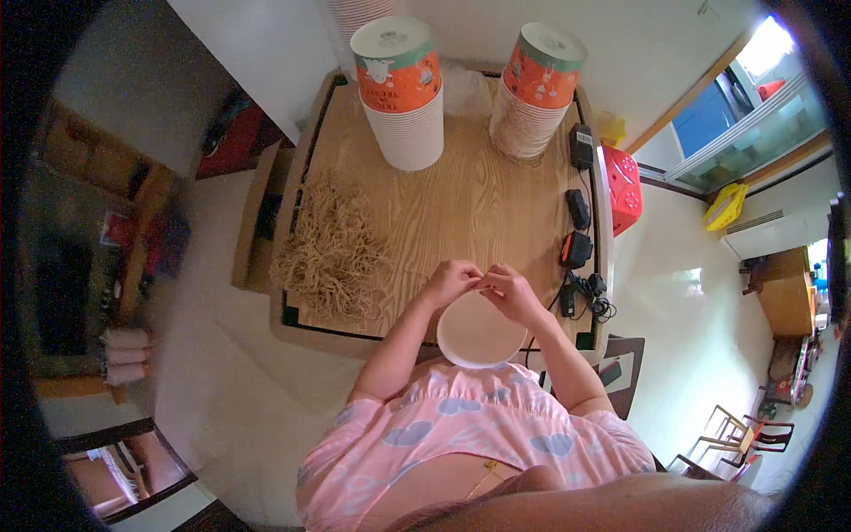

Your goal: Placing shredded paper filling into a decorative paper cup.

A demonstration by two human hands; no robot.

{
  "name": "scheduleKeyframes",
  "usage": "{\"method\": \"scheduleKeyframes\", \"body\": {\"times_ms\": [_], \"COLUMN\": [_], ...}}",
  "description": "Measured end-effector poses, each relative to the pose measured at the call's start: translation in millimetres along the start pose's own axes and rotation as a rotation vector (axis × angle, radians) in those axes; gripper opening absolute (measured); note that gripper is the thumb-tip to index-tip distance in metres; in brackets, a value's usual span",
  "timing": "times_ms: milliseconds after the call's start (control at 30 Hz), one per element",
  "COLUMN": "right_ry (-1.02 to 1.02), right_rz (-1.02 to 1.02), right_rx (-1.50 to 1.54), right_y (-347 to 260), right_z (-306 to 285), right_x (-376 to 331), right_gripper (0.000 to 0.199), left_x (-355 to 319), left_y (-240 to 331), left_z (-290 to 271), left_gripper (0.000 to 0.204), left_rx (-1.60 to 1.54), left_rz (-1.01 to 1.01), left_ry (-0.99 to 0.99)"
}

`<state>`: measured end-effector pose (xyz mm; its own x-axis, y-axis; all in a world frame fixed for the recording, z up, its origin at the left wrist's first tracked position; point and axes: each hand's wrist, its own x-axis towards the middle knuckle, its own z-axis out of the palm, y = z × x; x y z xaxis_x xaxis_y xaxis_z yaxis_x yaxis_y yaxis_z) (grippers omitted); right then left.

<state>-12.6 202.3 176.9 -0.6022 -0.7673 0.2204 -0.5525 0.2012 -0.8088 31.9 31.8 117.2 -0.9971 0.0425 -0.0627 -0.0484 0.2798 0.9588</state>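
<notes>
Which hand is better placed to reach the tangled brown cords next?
Likely the left hand: the tangled brown cords lie on its side of the table, while the right hand sits farther away.

Left forearm (403,350): bare, slanted forward and to the right.
Right forearm (565,359): bare, slanted forward and to the left.
Left hand (453,282): back upward, fingers curled, tips pointing right.
Right hand (508,290): back upward, fingers bent, tips pointing left.
Fingertips (476,273): 2 sets close together, pinch-like; exact contact too small to tell.
</notes>
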Motion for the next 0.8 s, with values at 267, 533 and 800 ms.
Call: {"method": "scheduleKeyframes", "body": {"times_ms": [267, 533, 800], "right_ry": [-0.039, 0.022, -0.062], "right_rz": [0.104, 0.026, 0.042], "right_rx": [-0.030, -0.159, -0.182], "right_y": [-4, -20, -15], "right_z": [-3, 2, 0], "right_x": [-10, -3, -1], "right_gripper": [0.011, 0.017, 0.016], "left_x": [-12, -15, -11], "left_y": [-28, -20, -6], "left_z": [4, 3, 2], "left_gripper": [0.006, 0.006, 0.007], "left_rx": [-0.218, -0.176, -0.239], "left_rz": [-0.122, -0.123, -0.195], "left_ry": [-0.036, 0.046, 0.023]}}
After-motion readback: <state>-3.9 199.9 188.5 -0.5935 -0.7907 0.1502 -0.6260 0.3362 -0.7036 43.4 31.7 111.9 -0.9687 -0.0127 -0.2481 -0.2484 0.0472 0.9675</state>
